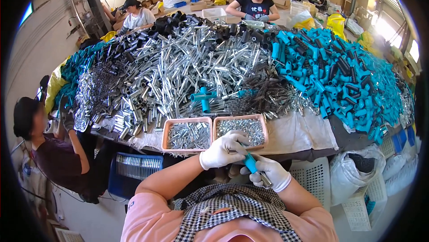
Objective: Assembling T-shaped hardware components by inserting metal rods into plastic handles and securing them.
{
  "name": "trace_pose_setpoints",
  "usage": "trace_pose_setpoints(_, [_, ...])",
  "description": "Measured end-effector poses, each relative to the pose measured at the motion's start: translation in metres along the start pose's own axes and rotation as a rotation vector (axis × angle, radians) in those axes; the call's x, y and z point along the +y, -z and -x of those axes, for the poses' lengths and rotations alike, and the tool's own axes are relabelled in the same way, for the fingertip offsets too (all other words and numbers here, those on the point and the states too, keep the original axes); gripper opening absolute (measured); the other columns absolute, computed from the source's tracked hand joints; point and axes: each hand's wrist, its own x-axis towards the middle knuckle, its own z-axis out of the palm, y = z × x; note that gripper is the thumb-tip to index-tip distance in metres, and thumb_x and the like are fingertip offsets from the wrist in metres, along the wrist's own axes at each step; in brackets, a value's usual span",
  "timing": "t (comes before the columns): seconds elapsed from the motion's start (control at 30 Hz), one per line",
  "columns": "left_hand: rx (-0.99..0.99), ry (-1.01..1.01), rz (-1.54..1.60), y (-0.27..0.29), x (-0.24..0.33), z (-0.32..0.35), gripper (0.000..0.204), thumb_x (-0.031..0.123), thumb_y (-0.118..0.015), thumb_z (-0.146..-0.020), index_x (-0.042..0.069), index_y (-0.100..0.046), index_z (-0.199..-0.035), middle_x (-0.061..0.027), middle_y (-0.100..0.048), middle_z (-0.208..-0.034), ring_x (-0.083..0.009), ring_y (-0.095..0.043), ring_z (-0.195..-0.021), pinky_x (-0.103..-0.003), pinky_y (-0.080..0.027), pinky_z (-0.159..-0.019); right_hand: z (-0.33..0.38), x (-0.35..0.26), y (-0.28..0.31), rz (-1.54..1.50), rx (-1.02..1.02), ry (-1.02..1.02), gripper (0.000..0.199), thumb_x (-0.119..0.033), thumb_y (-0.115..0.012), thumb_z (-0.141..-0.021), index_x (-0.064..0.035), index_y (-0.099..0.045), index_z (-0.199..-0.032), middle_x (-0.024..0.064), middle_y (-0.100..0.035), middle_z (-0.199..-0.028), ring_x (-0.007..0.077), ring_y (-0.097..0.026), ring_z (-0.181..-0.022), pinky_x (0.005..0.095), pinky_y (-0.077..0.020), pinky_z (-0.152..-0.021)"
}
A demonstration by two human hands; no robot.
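Observation:
Both my hands wear white gloves and meet over the table's front edge. My right hand is wrapped round a teal tubular handle with a shiny metal tube end sticking out at its lower right. My left hand is closed, its fingertips pinched at the handle's upper end; what small part they hold there is hidden. Just beyond my hands stand two pink trays: the left tray holds short metal pins, the right tray tiny metal parts.
Metal tubes heap across the table, with dark springs and teal handles to the right. Co-workers sit at left, far left and far side. A blue crate, white basket and sack stand below.

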Motion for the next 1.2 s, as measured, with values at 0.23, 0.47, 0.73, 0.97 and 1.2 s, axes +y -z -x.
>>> trace_pose_setpoints(0.23, [-0.279, 0.306, -0.028, 0.015, 0.017, 0.001, 0.034, 0.016, -0.08, -0.065, 0.0, -0.065, -0.092, -0.0183, -0.066, -0.102, -0.0316, -0.066, -0.092, -0.036, -0.053, -0.081, 0.0, -0.01, -0.027, 0.747, 0.115, 0.032, 0.062, -0.005, -0.052, -0.088, -0.0012, -0.034, -0.147, 0.0101, -0.062, -0.106, 0.0125, -0.06, -0.065, 0.0251, -0.0509, -0.053])
trace_pose_setpoints(0.47, [-0.619, 0.199, -0.469, 0.005, 0.031, 0.006, 0.042, 0.033, -0.073, -0.071, 0.005, -0.068, -0.102, -0.0172, -0.068, -0.084, -0.0368, -0.067, -0.079, -0.044, -0.055, -0.072, -0.008, -0.012, 0.004, 1.22, -0.011, 0.14, 0.068, -0.021, -0.07, -0.079, 0.0035, -0.045, -0.137, 0.0144, -0.065, -0.102, 0.0214, -0.066, -0.077, 0.0348, -0.0541, -0.067])
trace_pose_setpoints(0.73, [-0.561, 0.535, -0.006, 0.015, 0.006, 0.023, 0.044, 0.035, -0.075, -0.07, 0.0, -0.069, -0.095, -0.0202, -0.068, -0.085, -0.0355, -0.067, -0.079, -0.041, -0.054, -0.069, -0.013, -0.02, -0.011, 2.192, 0.013, 0.497, 0.062, -0.038, -0.076, -0.076, -0.0073, -0.053, -0.126, 0.0117, -0.069, -0.082, 0.0344, -0.068, -0.069, 0.0438, -0.0526, -0.059])
trace_pose_setpoints(0.97, [-0.617, 0.222, -0.526, 0.041, 0.009, -0.047, 0.037, 0.041, -0.075, -0.065, 0.007, -0.068, -0.077, -0.0157, -0.066, -0.072, -0.0359, -0.067, -0.07, -0.044, -0.053, -0.064, -0.044, -0.04, 0.013, 1.465, -0.058, 0.295, 0.076, -0.023, -0.061, -0.09, 0.0037, -0.021, -0.149, 0.0269, -0.062, -0.106, 0.0379, -0.066, -0.076, 0.0409, -0.054, -0.069])
trace_pose_setpoints(1.2, [0.124, 0.193, -1.198, 0.156, -0.095, -0.168, 0.084, 0.065, -0.076, -0.065, 0.004, -0.063, -0.121, -0.0229, -0.049, -0.134, -0.0411, -0.044, -0.124, -0.052, -0.036, -0.104, -0.038, -0.05, 0.032, 0.283, 0.213, 0.335, 0.063, -0.018, -0.058, -0.09, -0.0029, -0.03, -0.144, 0.0174, -0.057, -0.098, 0.0203, -0.054, -0.057, 0.0334, -0.0485, -0.045])
